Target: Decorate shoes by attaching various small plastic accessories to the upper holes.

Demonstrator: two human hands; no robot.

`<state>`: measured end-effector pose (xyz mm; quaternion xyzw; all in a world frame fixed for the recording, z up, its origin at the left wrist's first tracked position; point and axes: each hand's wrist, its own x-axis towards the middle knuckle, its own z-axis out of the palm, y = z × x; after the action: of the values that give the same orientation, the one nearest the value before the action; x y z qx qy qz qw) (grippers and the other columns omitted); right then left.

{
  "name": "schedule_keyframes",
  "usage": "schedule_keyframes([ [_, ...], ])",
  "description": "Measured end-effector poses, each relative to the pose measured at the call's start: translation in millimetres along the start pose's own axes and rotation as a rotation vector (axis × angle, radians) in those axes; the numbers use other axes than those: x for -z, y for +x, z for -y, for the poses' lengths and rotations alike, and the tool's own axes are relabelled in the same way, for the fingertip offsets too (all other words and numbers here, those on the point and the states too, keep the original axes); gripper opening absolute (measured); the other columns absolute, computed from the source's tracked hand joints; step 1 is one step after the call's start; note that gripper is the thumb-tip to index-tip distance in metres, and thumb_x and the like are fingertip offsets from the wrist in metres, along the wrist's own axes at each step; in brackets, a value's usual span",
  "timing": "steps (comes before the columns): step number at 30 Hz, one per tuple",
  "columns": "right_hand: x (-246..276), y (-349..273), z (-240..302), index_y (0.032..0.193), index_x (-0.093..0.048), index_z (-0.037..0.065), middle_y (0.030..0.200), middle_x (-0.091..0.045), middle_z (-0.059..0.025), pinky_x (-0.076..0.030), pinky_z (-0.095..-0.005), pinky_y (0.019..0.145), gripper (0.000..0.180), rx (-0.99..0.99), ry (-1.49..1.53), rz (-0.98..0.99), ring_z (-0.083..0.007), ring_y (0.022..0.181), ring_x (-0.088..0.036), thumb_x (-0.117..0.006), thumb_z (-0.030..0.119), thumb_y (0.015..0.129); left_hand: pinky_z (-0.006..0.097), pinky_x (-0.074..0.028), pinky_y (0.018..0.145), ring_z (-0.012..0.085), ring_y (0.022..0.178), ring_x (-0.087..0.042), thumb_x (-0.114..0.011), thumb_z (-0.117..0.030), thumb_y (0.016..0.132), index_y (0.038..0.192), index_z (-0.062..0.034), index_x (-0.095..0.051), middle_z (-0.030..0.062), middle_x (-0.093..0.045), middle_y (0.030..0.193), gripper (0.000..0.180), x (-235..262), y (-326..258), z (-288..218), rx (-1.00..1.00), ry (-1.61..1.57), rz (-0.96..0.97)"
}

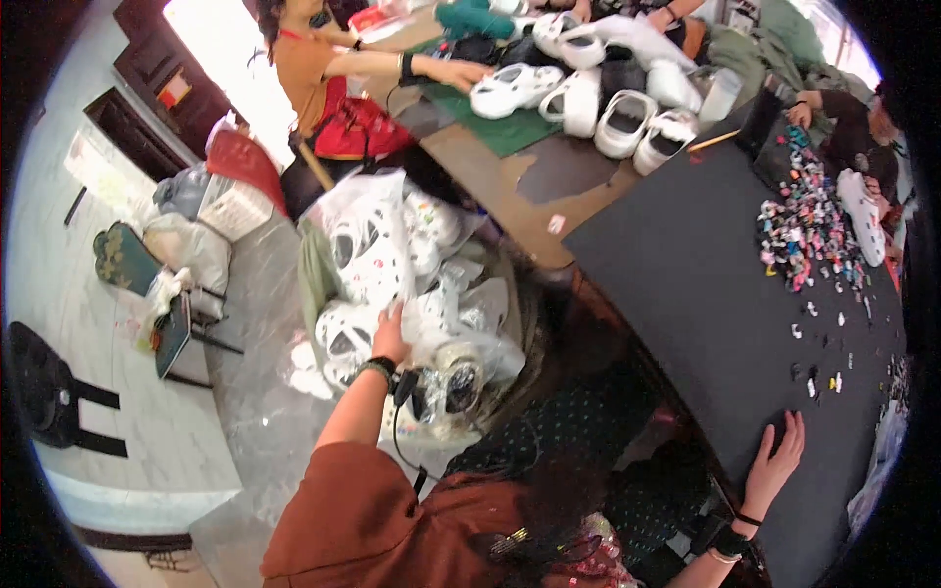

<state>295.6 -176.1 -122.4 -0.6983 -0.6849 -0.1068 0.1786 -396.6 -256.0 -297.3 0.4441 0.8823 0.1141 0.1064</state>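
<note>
Looking down from my head camera, I am reaching my left hand (389, 336) into a big heap of white clog shoes in clear plastic bags (397, 269) that is sitting on the floor beside the counter (686, 294). My left fingers are pressing down onto one bagged shoe near the middle of the heap; they are lying bent over the plastic, but I cannot tell whether they are actually closing around anything, since the fingertips are hiding in the wrapping. A dark band is sitting on that wrist (377, 368), and a black cable (400, 421) is hanging just below it. My right hand (774, 463) is resting flat on the dark counter mat near its front edge, fingers spread wide and holding nothing, with dark bands at the wrist. Well apart from that hand, toward the far right of the mat, a scatter of small colourful charms (809, 230) is lying, with a few loose pieces trailing toward me. At the far end of the counter, unbagged white clogs (588, 93) are standing in a cluster, partly on a green mat (510, 132). A person in an orange top (304, 64) is stretching a hand (461, 72) toward one of those clogs, and another person's hand (800, 113) is showing at the far right edge.
</note>
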Motion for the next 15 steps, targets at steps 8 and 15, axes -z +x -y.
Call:
schedule_keyframes([
  [8,7.6,-5.5,13.3,0.136,-0.049,0.006,0.146,-0.045,-0.0148,-0.029,-0.0512,0.11,0.042,-0.078,-0.008,0.038,-0.0368,0.138,-0.036,-0.052,0.027,0.099,0.051,-0.049,0.084,0.0412,0.099,-0.063,-0.073,-0.019,0.076,0.112,-0.006,-0.056,0.0213,-0.066,0.102,0.041,-5.8,-9.8,24.9,0.183,-0.03,-0.137],
  [15,8.1,-9.2,5.8,0.135,-0.05,0.006,0.146,-0.044,-0.0151,-0.028,-0.0512,0.111,0.043,-0.09,-0.019,0.023,-0.0371,0.138,-0.035,-0.053,0.028,0.099,0.047,-0.05,0.078,0.0405,0.087,-0.065,-0.076,-0.018,0.075,0.096,-0.0018,-0.07,0.0224,-0.069,0.088,0.027,48.9,-42.9,-7.2,0.104,-0.139,-0.287],
])
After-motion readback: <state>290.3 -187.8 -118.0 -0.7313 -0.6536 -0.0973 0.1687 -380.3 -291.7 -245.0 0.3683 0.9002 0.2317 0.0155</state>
